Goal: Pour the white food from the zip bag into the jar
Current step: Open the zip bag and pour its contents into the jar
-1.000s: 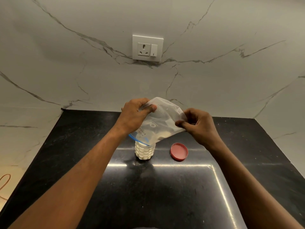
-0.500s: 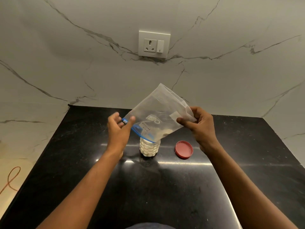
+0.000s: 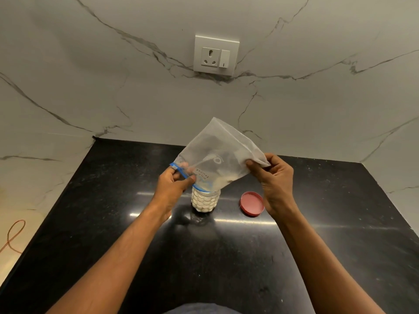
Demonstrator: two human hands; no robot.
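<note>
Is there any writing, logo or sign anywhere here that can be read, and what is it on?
Zip bag: two short lines of handwriting near the blue zip, seen upside down; it looks like "MILK POWDER", but that is not certain.
Zip bag: a pale printed logo mid-panel, too faint to read.
Wall socket: a small mark on the switch, no words.
Jar and red lid: no text visible.

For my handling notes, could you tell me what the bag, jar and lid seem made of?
Zip bag: thin clear plastic film; it creases and shows through. Jar: clear, bumpy-walled, glass or plastic, unclear which. Lid: matte red, probably plastic.
</note>
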